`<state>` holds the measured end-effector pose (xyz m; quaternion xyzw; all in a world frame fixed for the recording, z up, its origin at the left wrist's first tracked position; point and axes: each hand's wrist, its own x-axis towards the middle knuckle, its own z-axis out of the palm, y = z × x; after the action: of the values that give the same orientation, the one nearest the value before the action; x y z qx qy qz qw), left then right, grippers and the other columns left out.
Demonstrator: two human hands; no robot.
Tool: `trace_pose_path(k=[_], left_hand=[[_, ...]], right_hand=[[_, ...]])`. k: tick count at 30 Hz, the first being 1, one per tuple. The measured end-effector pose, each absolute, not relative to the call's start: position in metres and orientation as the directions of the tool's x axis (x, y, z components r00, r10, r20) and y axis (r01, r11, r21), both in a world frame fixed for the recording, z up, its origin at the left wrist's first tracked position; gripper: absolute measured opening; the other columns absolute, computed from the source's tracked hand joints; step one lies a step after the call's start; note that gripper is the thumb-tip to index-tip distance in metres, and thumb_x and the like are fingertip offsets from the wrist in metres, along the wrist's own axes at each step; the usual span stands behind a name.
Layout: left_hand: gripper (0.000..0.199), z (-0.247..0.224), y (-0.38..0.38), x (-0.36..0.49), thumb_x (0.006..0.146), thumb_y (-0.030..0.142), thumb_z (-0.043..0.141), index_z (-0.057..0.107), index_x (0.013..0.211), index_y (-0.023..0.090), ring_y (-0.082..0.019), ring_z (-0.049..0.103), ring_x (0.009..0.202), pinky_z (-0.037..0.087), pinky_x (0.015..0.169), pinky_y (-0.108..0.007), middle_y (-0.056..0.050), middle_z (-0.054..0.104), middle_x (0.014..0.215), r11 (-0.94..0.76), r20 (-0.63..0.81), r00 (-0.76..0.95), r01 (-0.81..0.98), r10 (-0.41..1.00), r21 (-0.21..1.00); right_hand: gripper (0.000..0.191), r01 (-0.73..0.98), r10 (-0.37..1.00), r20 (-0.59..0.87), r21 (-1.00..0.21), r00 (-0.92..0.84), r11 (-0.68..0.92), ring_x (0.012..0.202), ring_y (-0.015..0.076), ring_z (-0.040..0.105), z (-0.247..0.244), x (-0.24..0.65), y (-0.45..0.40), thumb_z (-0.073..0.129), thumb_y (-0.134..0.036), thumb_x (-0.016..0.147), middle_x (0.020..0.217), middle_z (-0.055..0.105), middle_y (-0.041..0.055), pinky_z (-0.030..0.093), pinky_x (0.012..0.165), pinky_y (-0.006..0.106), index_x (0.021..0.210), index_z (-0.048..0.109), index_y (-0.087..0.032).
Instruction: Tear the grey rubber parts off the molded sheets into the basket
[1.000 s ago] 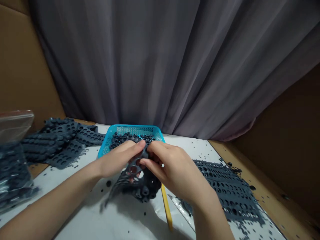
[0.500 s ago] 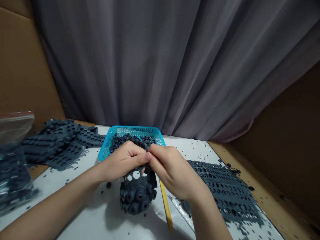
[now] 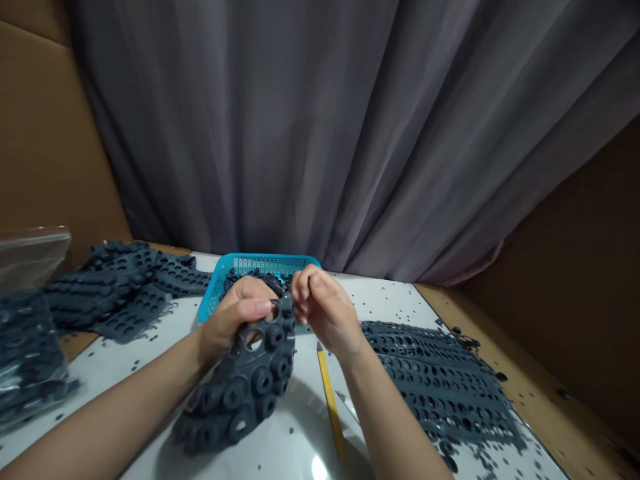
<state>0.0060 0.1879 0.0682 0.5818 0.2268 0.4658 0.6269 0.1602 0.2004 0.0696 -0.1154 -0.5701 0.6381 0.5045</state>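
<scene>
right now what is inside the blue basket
The blue basket holds many small dark pieces. The left hand, right hand and held dark sheet hide its near part, so what lies there cannot be seen.

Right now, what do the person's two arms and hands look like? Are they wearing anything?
The left hand and right hand wear no gloves. The left forearm and right forearm are bare too, with no sleeve, watch or bracelet in view. I see no rings, though parts of both hands are hidden.
</scene>
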Motion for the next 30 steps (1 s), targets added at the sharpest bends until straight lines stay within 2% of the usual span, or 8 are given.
trace_pose_path(k=[3, 7, 11, 14, 21, 25, 27, 30], left_hand=[[0.044, 0.066, 0.194, 0.007, 0.07, 0.036, 0.054, 0.036, 0.034, 0.018, -0.008, 0.028, 0.033, 0.022, 0.038, -0.025, 0.003, 0.032, 0.032, -0.198, 0.373, 0.438, -0.394, 0.818, 0.897], [0.044, 0.061, 0.202, 0.005, 0.075, 0.034, 0.053, 0.039, 0.037, 0.017, -0.008, 0.031, 0.036, 0.022, 0.04, -0.026, 0.003, 0.036, 0.035, -0.364, 0.491, 0.449, -0.341, 0.747, 0.866], [0.048, 0.064, 0.206, -0.001, 0.081, 0.034, 0.049, 0.033, 0.039, 0.017, -0.007, 0.026, 0.037, 0.019, 0.041, -0.026, 0.005, 0.027, 0.038, -0.627, 0.591, 0.543, -0.146, 0.596, 0.765], [0.05, 0.07, 0.208, -0.005, 0.084, 0.036, 0.045, 0.025, 0.042, 0.018, -0.007, 0.023, 0.039, 0.018, 0.042, -0.027, 0.005, 0.021, 0.042, -0.682, 0.525, 0.663, -0.03, 0.533, 0.731], [0.048, 0.073, 0.209, -0.011, 0.079, 0.047, 0.054, 0.031, 0.047, 0.019, -0.007, 0.021, 0.043, 0.015, 0.041, -0.025, 0.006, 0.022, 0.045, -0.476, 0.097, 0.733, 0.329, 0.673, 0.815], [0.055, 0.073, 0.196, 0.0, 0.083, 0.051, 0.045, 0.031, 0.041, 0.018, -0.006, 0.022, 0.037, 0.016, 0.038, -0.024, 0.005, 0.025, 0.037, -0.317, 0.2, 0.73, 0.023, 0.653, 0.948], [0.057, 0.072, 0.19, 0.007, 0.08, 0.051, 0.049, 0.028, 0.038, 0.018, -0.005, 0.019, 0.032, 0.014, 0.034, -0.023, 0.006, 0.023, 0.033, -0.173, 0.251, 0.621, -0.185, 0.743, 0.967], [0.054, 0.069, 0.187, 0.014, 0.071, 0.049, 0.059, 0.028, 0.039, 0.018, -0.002, 0.015, 0.029, 0.011, 0.03, -0.019, 0.009, 0.018, 0.033, 0.048, 0.12, 0.413, -0.375, 0.903, 0.926]], right_hand=[[0.024, -0.153, 0.792, 0.444, -0.894, -0.419, 0.42, 0.055, 0.0088, 0.037, 0.082, 0.172, 0.193, 0.045, -0.036, 0.089, 0.062, 0.04, -0.0043, 0.03, 0.053, 0.023, 0.073, 0.046, -0.019], [0.024, 0.374, 0.78, 0.408, -0.709, -0.475, 0.599, 0.057, 0.0094, 0.035, 0.098, 0.178, 0.18, 0.048, -0.034, 0.089, 0.06, 0.038, -0.0048, 0.027, 0.054, 0.024, 0.07, 0.043, -0.019], [0.027, 0.482, 0.74, 0.358, -0.584, -0.57, 0.654, 0.058, 0.0096, 0.037, 0.099, 0.174, 0.177, 0.046, -0.033, 0.09, 0.062, 0.04, -0.0043, 0.026, 0.054, 0.023, 0.069, 0.038, -0.019], [0.026, 0.495, 0.729, 0.317, -0.566, -0.607, 0.659, 0.059, 0.0096, 0.037, 0.095, 0.172, 0.179, 0.047, -0.034, 0.09, 0.065, 0.042, -0.0039, 0.025, 0.053, 0.023, 0.07, 0.036, -0.019], [0.033, 0.303, 0.706, 0.344, -0.725, -0.619, 0.619, 0.053, 0.0077, 0.028, 0.096, 0.18, 0.182, 0.043, -0.025, 0.089, 0.055, 0.029, -0.0054, 0.023, 0.051, 0.023, 0.059, 0.032, -0.018], [0.035, -0.152, 0.751, 0.254, -0.967, -0.609, 0.204, 0.044, 0.0067, 0.021, 0.084, 0.171, 0.186, 0.051, -0.038, 0.081, 0.051, 0.024, -0.007, 0.018, 0.041, 0.022, 0.057, 0.035, -0.019], [0.034, -0.4, 0.836, 0.234, -0.916, -0.496, 0.018, 0.04, 0.0055, 0.015, 0.077, 0.156, 0.186, 0.056, -0.04, 0.074, 0.048, 0.021, -0.0085, 0.013, 0.037, 0.021, 0.056, 0.034, -0.02], [0.033, -0.641, 0.979, 0.125, -0.767, -0.163, -0.009, 0.039, 0.0051, 0.015, 0.069, 0.128, 0.185, 0.062, -0.037, 0.065, 0.047, 0.024, -0.0084, 0.01, 0.035, 0.021, 0.054, 0.034, -0.021]])
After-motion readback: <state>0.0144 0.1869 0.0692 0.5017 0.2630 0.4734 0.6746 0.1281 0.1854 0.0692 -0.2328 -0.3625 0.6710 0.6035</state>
